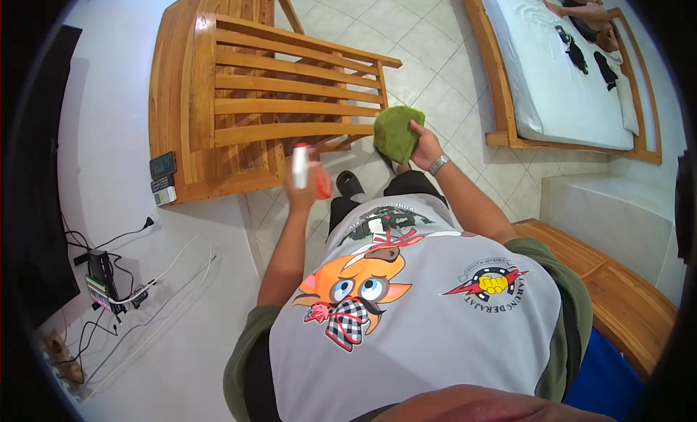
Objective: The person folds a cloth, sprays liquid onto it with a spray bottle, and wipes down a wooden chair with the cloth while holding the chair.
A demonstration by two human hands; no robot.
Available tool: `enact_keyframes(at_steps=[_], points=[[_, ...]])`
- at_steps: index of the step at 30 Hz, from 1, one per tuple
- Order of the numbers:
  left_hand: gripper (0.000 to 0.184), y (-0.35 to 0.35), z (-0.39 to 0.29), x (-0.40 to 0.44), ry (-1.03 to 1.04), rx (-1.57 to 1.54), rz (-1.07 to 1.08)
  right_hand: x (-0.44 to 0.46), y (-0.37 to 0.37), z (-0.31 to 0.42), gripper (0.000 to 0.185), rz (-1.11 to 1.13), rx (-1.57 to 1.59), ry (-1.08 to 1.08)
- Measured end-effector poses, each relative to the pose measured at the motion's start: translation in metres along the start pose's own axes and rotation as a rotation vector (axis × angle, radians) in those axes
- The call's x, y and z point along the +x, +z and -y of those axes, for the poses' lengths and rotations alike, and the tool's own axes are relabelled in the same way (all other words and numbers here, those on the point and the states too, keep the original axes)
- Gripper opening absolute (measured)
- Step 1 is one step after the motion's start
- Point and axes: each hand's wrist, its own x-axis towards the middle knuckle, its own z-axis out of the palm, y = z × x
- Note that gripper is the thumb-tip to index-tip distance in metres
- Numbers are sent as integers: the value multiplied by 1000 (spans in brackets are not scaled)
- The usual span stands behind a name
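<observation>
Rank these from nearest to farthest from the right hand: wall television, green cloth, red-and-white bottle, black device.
1. Green cloth: in the right hand.
2. Red-and-white bottle: to the left, in the left hand.
3. Black device: farther left, on the corner of the wooden furniture.
4. Wall television: farthest left.

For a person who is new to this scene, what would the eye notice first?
Probably the large orange cartoon face on the grey shirt, in the lower middle. Next may come the green cloth in the right hand, and the blurred white-and-orange bottle in the left hand, near the slatted wooden furniture.
</observation>
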Motion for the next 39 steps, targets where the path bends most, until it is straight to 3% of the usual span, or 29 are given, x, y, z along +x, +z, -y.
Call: enact_keyframes(at_steps=[1,2,3,4,6,13,18,20,23,29,33,39], points=[[28,-23,23,3,117,282,-180,0,-1,2,44,-39,24,-24],[28,-39,24,3,-7,188,-319,0,-1,4,44,-43,14,-42],[31,-50,15,4,-7,85,-396,-1,0,6,43,-114,13,-54],[33,-67,14,7,70,174,-459,-2,0,9,42,-187,14,-69],[22,-61,-28,16,101,62,-648,0,-7,13,40,-220,10,-97],[30,-103,-59,36,282,221,-847,-1,-26,6,35,-305,-87,-154],[34,-123,-46,46,321,311,-918,-8,-33,-6,35,-424,-95,-182],[39,-133,-35,49,284,541,-971,-9,-39,-9,34,-440,-91,-177],[42,-133,-37,56,322,641,-991,-13,-44,-10,33,-458,-101,-192],[58,-129,-32,72,272,660,-1063,-18,-53,-11,33,-493,-125,-207],[56,-132,-28,74,277,826,-1102,-21,-51,-13,33,-512,-112,-186],[79,-135,-1,65,293,825,-1057,-4,-63,-14,34,-481,-153,-216]])
